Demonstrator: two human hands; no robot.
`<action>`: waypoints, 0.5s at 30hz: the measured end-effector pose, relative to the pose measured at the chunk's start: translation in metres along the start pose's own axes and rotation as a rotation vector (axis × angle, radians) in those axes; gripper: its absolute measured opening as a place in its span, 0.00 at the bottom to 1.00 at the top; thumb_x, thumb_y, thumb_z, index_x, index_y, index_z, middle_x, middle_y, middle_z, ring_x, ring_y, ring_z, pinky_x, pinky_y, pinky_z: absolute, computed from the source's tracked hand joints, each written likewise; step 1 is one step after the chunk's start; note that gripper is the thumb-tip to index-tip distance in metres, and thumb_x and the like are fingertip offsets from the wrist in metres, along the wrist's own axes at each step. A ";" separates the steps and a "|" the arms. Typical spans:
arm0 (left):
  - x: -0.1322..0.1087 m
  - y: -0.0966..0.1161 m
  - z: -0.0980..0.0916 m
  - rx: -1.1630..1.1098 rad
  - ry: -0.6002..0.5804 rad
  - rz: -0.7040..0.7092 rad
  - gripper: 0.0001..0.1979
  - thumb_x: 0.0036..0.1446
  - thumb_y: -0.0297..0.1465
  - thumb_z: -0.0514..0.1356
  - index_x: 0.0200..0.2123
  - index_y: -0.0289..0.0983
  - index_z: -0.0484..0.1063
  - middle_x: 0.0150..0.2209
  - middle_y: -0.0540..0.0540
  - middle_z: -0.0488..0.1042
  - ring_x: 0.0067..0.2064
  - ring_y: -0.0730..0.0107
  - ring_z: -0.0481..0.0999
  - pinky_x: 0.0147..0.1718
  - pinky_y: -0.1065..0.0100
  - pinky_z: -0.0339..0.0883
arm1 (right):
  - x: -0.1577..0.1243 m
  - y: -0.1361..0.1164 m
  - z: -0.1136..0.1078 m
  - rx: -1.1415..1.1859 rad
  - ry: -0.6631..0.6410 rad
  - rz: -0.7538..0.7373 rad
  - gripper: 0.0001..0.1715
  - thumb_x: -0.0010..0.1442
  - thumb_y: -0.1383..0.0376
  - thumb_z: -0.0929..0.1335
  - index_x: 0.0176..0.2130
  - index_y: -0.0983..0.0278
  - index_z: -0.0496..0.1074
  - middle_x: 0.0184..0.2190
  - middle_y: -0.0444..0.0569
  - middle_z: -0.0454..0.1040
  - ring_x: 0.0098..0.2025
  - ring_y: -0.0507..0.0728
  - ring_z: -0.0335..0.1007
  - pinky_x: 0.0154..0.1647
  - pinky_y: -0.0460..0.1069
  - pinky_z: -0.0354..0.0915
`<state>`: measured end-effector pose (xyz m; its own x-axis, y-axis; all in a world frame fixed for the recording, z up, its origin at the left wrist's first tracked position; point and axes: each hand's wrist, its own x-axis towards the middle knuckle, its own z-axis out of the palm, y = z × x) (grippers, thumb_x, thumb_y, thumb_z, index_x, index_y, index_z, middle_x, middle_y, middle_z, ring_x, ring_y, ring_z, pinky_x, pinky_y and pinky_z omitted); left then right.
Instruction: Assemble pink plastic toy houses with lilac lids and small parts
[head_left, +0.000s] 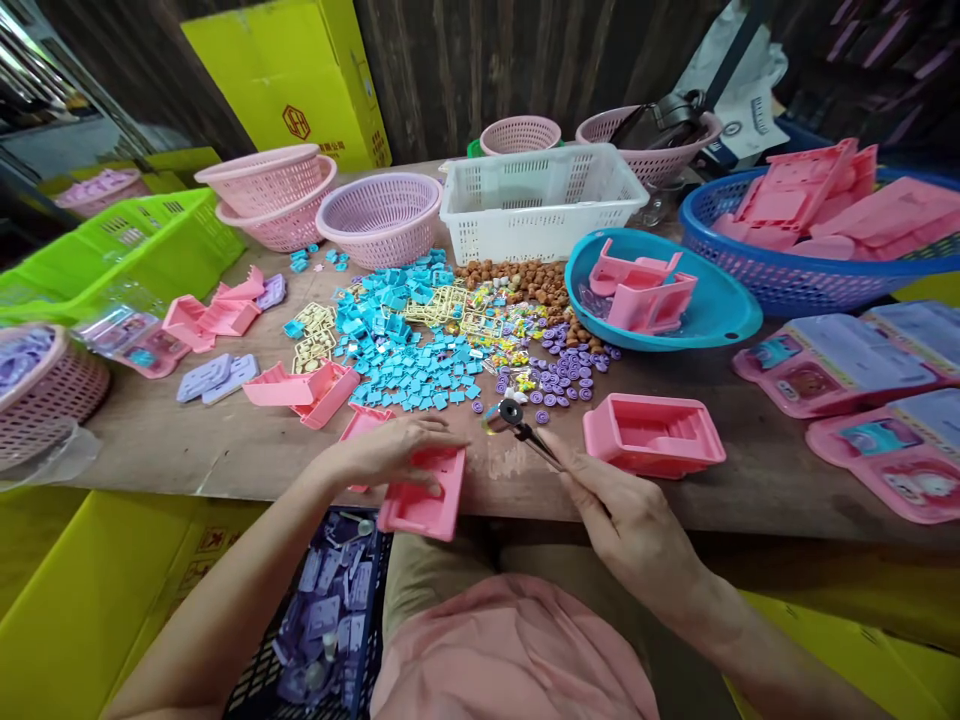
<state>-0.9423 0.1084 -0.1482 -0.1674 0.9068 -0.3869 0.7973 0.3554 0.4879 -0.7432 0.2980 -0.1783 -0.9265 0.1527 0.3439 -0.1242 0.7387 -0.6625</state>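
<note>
My right hand (pixel 619 510) is closed round the handle of a small hammer (pixel 510 412), whose shiny head is raised above the table. At the table's front edge my left hand (pixel 397 452) grips a pink plastic tray-like piece (pixel 424 505), thumb on its face and fingers over the far end. Another pink piece (pixel 365 424) lies partly hidden behind that hand. To the right of the hammer sits a pink plastic box (pixel 654 432). Small blue plastic parts (pixel 420 370) and purple swirl pieces (pixel 559 375) are heaped just beyond my hands.
Brown pieces (pixel 517 278) and cream frames (pixel 315 338) lie around the heap. Behind stand a white basket (pixel 540 215), pink baskets (pixel 379 215) and a turquoise basin (pixel 675 335). A blue basket (pixel 810 265) and finished-looking toy sets (pixel 832 365) occupy the right; a green crate (pixel 127 260), the left.
</note>
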 end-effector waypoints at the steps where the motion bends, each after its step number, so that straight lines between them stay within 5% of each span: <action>1: -0.002 -0.001 -0.006 0.026 -0.027 0.105 0.24 0.54 0.31 0.60 0.55 0.46 0.64 0.55 0.45 0.69 0.63 0.57 0.57 0.57 0.53 0.55 | 0.000 0.002 0.000 -0.013 -0.006 0.014 0.28 0.63 0.72 0.58 0.61 0.59 0.57 0.52 0.48 0.71 0.53 0.56 0.68 0.55 0.54 0.66; 4: -0.008 0.008 -0.005 0.153 0.096 0.106 0.27 0.54 0.27 0.59 0.57 0.50 0.61 0.61 0.48 0.61 0.66 0.58 0.48 0.61 0.49 0.48 | -0.004 0.007 0.009 -0.033 -0.053 0.056 0.27 0.62 0.72 0.58 0.60 0.60 0.59 0.52 0.48 0.72 0.53 0.56 0.69 0.52 0.53 0.68; 8: -0.006 0.032 0.040 0.344 0.546 -0.434 0.43 0.50 0.41 0.63 0.64 0.38 0.45 0.61 0.31 0.56 0.62 0.41 0.53 0.55 0.39 0.53 | -0.008 0.010 0.023 -0.073 -0.125 0.130 0.28 0.62 0.73 0.57 0.60 0.62 0.59 0.47 0.52 0.75 0.46 0.58 0.74 0.45 0.54 0.72; 10: -0.004 0.038 0.064 0.391 0.632 -0.613 0.48 0.48 0.42 0.64 0.64 0.32 0.40 0.56 0.27 0.60 0.57 0.38 0.61 0.49 0.42 0.60 | -0.004 0.008 0.026 -0.086 -0.161 0.134 0.28 0.62 0.73 0.56 0.60 0.62 0.60 0.42 0.53 0.77 0.41 0.59 0.76 0.41 0.54 0.73; 15: -0.009 0.028 0.081 0.343 0.602 -0.437 0.55 0.44 0.37 0.66 0.64 0.36 0.30 0.50 0.35 0.65 0.50 0.47 0.69 0.43 0.54 0.65 | 0.009 -0.004 0.024 -0.030 -0.063 0.009 0.33 0.60 0.76 0.56 0.63 0.58 0.54 0.43 0.51 0.76 0.41 0.56 0.75 0.40 0.51 0.73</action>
<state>-0.8713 0.0919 -0.1941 -0.7089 0.7037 0.0476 0.7048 0.7041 0.0864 -0.7595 0.2806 -0.1883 -0.9482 0.1181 0.2948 -0.1061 0.7570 -0.6447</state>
